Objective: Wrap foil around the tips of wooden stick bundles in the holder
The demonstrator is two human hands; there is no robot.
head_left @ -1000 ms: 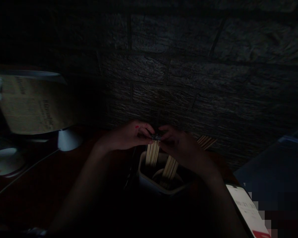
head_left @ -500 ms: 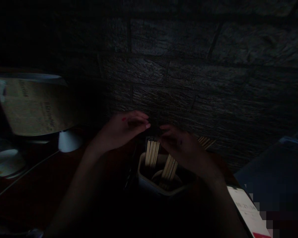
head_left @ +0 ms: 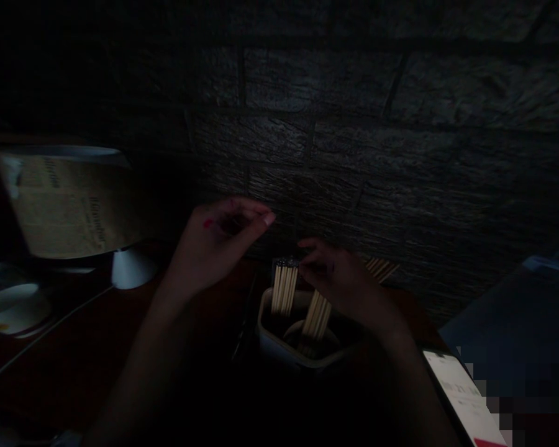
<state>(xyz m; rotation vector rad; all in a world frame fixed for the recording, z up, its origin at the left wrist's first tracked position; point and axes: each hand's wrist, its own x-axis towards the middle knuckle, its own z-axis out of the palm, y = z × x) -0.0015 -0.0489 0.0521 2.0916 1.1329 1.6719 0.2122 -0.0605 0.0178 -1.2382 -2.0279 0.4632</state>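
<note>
My left hand (head_left: 214,242) is raised in front of the wall, its thumb and fingertips pinched together. Whatever is between them, if anything, is too dark to make out. Lower and to the right, my right hand (head_left: 342,273) has curled fingers above an open container (head_left: 268,332); what they hold is hidden in the gloom. A bundle of thin wooden sticks (head_left: 284,290) in clear wrapping stands in the container, just left of my right fingers. Another bundle of sticks (head_left: 317,315) leans below that hand, and more sticks (head_left: 382,269) show behind its wrist.
A lamp with a newsprint shade (head_left: 69,205) and a white conical base (head_left: 131,270) stands at left. Near it are a white bowl-like item (head_left: 16,307) and a cable (head_left: 46,338). A lit phone (head_left: 466,394) lies at right. The brick wall (head_left: 279,130) rises behind.
My left hand has moved left and slightly up, away from my right, and its fingertips have come together. My right hand has shifted slightly left. The container and sticks stay put.
</note>
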